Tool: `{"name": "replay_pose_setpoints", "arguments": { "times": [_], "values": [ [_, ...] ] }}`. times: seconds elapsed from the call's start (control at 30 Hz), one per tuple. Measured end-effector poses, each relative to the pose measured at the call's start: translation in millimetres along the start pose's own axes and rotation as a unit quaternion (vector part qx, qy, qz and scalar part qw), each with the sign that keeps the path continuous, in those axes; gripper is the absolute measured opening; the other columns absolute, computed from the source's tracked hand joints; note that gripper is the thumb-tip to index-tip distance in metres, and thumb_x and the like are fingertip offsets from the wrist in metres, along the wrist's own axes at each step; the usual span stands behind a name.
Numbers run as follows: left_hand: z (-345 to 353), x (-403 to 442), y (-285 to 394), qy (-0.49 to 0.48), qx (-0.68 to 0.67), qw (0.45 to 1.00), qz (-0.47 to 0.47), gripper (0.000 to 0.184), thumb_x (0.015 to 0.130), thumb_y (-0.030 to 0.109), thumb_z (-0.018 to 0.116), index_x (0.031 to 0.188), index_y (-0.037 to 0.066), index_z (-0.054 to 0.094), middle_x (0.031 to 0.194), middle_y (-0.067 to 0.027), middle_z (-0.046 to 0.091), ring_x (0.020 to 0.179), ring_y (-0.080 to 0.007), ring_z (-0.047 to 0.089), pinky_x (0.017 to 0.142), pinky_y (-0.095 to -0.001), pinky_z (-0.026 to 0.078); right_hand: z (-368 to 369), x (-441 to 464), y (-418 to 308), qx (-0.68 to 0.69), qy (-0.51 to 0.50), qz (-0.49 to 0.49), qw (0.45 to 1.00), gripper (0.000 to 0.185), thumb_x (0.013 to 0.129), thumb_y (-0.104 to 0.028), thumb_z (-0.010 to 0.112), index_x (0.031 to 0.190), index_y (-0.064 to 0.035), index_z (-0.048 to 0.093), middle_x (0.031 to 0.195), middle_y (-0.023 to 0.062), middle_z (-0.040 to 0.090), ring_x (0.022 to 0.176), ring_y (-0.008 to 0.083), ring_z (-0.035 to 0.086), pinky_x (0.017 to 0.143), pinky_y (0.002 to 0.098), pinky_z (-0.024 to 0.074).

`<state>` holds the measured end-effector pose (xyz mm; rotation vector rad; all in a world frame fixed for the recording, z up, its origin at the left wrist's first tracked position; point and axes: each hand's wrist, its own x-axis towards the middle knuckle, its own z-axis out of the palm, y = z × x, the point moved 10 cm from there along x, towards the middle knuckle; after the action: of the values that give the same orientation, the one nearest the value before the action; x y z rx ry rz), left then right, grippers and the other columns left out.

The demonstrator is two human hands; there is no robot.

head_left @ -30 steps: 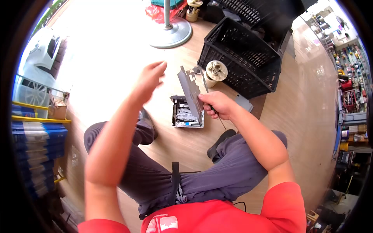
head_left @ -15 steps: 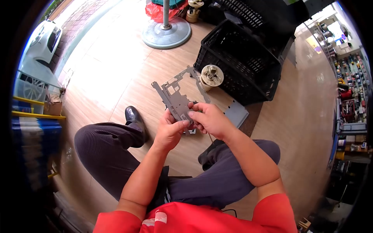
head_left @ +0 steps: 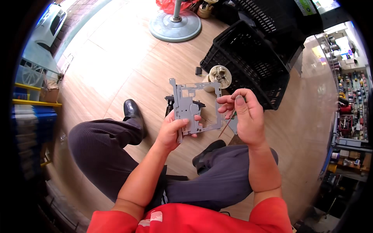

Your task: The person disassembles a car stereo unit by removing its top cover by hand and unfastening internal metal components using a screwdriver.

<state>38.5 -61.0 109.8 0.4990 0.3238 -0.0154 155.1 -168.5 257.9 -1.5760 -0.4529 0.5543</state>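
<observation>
One grey metal plate (head_left: 185,110) is gripped by the left hand (head_left: 169,131) above the floor (head_left: 116,85); one thin-shafted tool (head_left: 226,128) is held by the right hand (head_left: 248,118) beside it. Beyond, one cream cylinder (head_left: 220,76), one round stand base (head_left: 175,28) and a second cylinder (head_left: 204,10) are seen.

You are in what looks like a repair shop or workshop: crammed shelves (head_left: 351,144) line your right, black crates (head_left: 248,75) stand ahead, a car (head_left: 48,31) shows outside.
</observation>
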Motion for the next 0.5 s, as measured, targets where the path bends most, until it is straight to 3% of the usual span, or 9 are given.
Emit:
{"name": "replay_pose_setpoints", "arguments": {
  "times": [0.03,0.1,0.13,0.27,0.37,0.43,0.5],
  "values": [
    [1,0,-1,0.0,0.013,1.0,-0.004,0.053,0.088,0.01,0.058,0.137,0.0,0.042,0.118,-0.0211,0.064,0.1,-0.0314,0.068,0.072,-0.0387,0.062,1,1,3,-0.002,0.0,-0.001,1.0,0.025,0.105,-0.026,0.049,0.102,-0.0011,0.053,0.101,0.0104,0.07,0.083,0.0088,0.062,0.072,0.0235,0.05],
    [5,0,0,-0.005,0.015,1.0,-0.001,0.052,0.087,0.01,0.06,0.135,0.001,0.043,0.118,-0.02,0.064,0.101,-0.0306,0.068,0.073,-0.0389,0.061,3,1,-8,-0.09,-0.008,-0.094,0.991,0.023,0.104,-0.024,0.051,0.102,-0.0011,0.052,0.102,0.0083,0.07,0.081,0.0072,0.059,0.071,0.0222,0.0482],
    [6,0,0,-0.008,0.019,1.0,0.001,0.051,0.087,0.01,0.062,0.134,0.001,0.044,0.118,-0.019,0.064,0.101,-0.0298,0.068,0.074,-0.0392,0.061,4,0,-8,-0.122,-0.01,-0.086,0.989,0.02,0.102,-0.021,0.056,0.1,-0.0009,0.054,0.1,0.0065,0.07,0.08,0.0071,0.057,0.072,0.0219,0.047],
    [11,2,-5,-0.033,-0.001,0.999,0.0,0.049,0.086,0.007,0.065,0.131,0.003,0.046,0.119,-0.016,0.064,0.106,-0.028,0.066,0.078,-0.0394,0.06,10,-5,-18,-0.103,-0.031,-0.163,0.981,0.016,0.096,-0.016,0.066,0.098,-0.0008,0.062,0.1,0.0059,0.067,0.078,0.0087,0.053,0.071,0.0215,0.045],
    [10,2,-7,0.0,0.018,1.0,0.016,0.045,0.085,0.006,0.069,0.125,0.004,0.05,0.115,-0.0112,0.065,0.105,-0.022,0.065,0.081,-0.037,0.058,3,-7,-23,-0.142,0.0,-0.196,0.97,0.018,0.094,-0.016,0.069,0.099,0.0001,0.064,0.099,0.0045,0.063,0.078,0.0075,0.052,0.071,0.02,0.0435],
    [3,3,-9,0.034,0.144,0.989,0.027,0.038,0.084,0.006,0.072,0.119,0.004,0.055,0.109,-0.0072,0.064,0.099,-0.0159,0.063,0.08,-0.0334,0.057,-3,-7,-20,-0.147,0.025,-0.176,0.973,0.02,0.093,-0.018,0.07,0.099,0.0005,0.064,0.095,0.0033,0.063,0.078,0.007,0.052,0.07,0.0199,0.0429],
    [3,2,-11,0.047,0.159,0.985,0.046,0.035,0.084,0.008,0.073,0.114,0.003,0.057,0.105,-0.0056,0.063,0.091,-0.0126,0.061,0.075,-0.0304,0.056,-9,-10,-19,-0.151,0.053,-0.156,0.975,0.021,0.093,-0.019,0.07,0.099,0.0008,0.065,0.091,0.0022,0.062,0.078,0.0065,0.052,0.07,0.0197,0.0423]
  ]
}}
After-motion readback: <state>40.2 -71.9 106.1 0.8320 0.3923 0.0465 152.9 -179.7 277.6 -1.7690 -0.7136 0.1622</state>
